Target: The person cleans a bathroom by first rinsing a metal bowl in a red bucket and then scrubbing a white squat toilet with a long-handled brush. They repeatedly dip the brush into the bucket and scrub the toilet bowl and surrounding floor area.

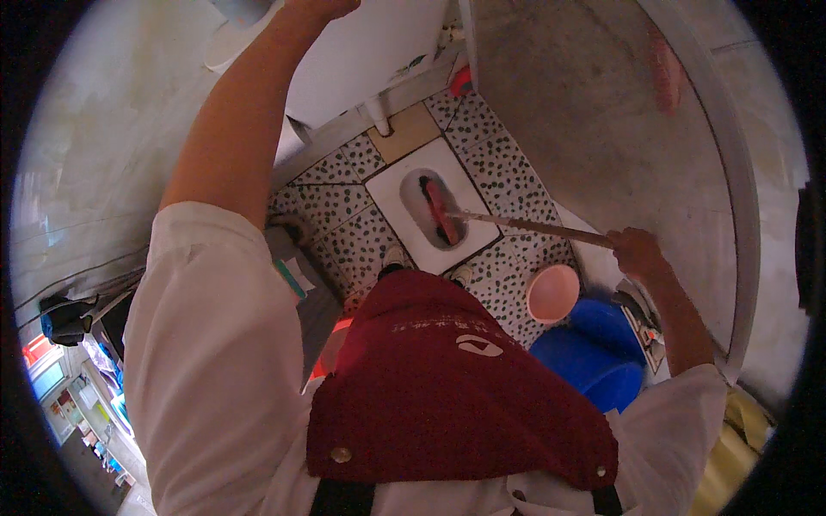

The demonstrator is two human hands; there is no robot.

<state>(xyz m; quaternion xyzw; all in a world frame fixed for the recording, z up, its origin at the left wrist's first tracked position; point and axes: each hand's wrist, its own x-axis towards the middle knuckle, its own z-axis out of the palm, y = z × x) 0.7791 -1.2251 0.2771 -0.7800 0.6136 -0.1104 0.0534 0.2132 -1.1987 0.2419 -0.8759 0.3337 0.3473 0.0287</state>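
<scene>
My right hand is closed round the wooden handle of a floor brush. The brush's long red head, with dark bristles, lies in the oval basin of a white squat toilet set in the floor. My left hand is raised at the top edge of the view, partly cut off, near a white panel; whether it holds anything is hidden. A maroon apron covers my front, and both my shoes show beside the toilet's near edge.
A pink bucket and blue plastic tubs stand to the right on the spotted tile floor. A white pipe and a red object lie beyond the toilet. A grey surface is on the left. Walls close in on both sides.
</scene>
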